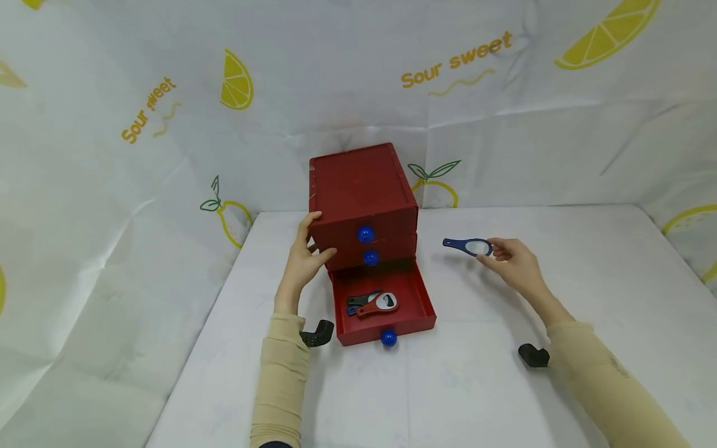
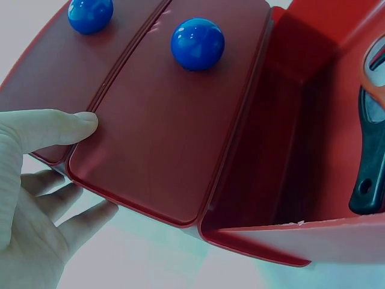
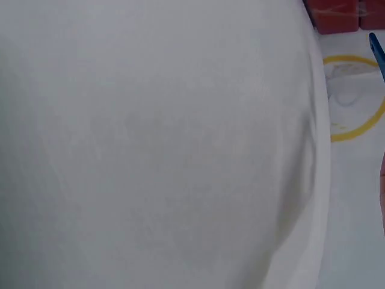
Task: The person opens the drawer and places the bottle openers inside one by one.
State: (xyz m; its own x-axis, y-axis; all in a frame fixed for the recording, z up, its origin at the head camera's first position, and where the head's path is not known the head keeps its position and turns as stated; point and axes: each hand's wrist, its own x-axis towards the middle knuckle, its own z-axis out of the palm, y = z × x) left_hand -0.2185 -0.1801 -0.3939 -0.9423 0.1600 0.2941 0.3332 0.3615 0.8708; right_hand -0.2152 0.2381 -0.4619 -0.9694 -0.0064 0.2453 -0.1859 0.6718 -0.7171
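A red drawer cabinet (image 1: 358, 180) with blue round knobs has its bottom drawer (image 1: 417, 289) pulled out. My left hand (image 1: 302, 261) grips the cabinet's left front corner. In the left wrist view, its thumb (image 2: 66, 129) presses the front near the seam between the upper drawers, with the other fingers round the side. To the right of the cabinet, my right hand (image 1: 515, 264) pinches a blue bottle opener (image 1: 456, 244) by its oval head, handle pointing left. Inside the drawer, a red bottle opener (image 1: 372, 306) overlaps a dark green one (image 1: 358, 300) and a blue one.
The cabinet stands on a white-covered table (image 1: 465, 386), close to the white backdrop (image 1: 336, 74) printed with lemons and lettering. A blue knob (image 1: 389, 338) sticks out from the pulled-out drawer's front. Black wrist devices (image 1: 317, 334) project beside both sleeves.
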